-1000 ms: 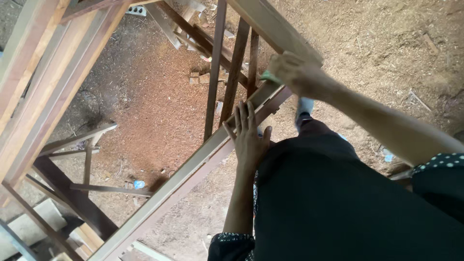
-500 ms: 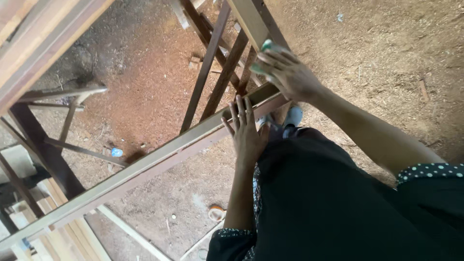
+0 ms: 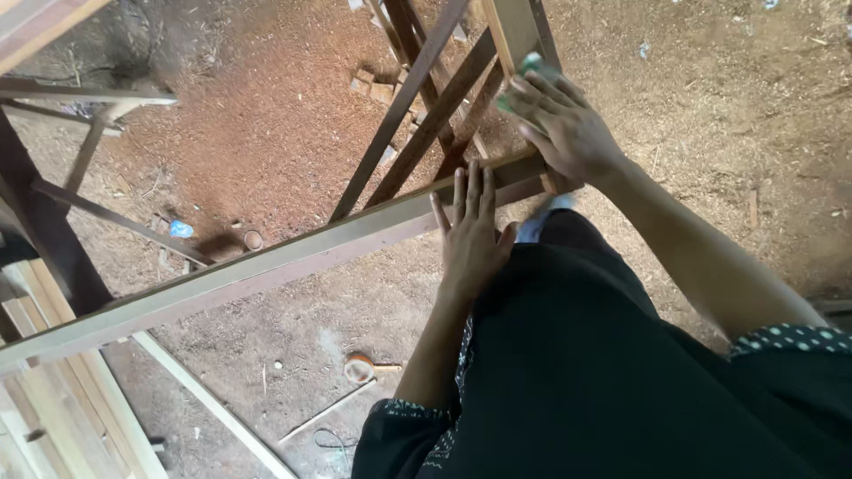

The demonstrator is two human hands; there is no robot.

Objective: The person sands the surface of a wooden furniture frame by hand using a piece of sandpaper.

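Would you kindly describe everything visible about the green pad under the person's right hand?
Only a small part of the green pad shows: a pale green, soft-looking edge peeking out above the fingers of the right hand. The hand lies flat over it and presses it against the upright wooden rail of the frame, just above the long crosswise rail where the left hand rests. Its full shape and thickness are hidden.
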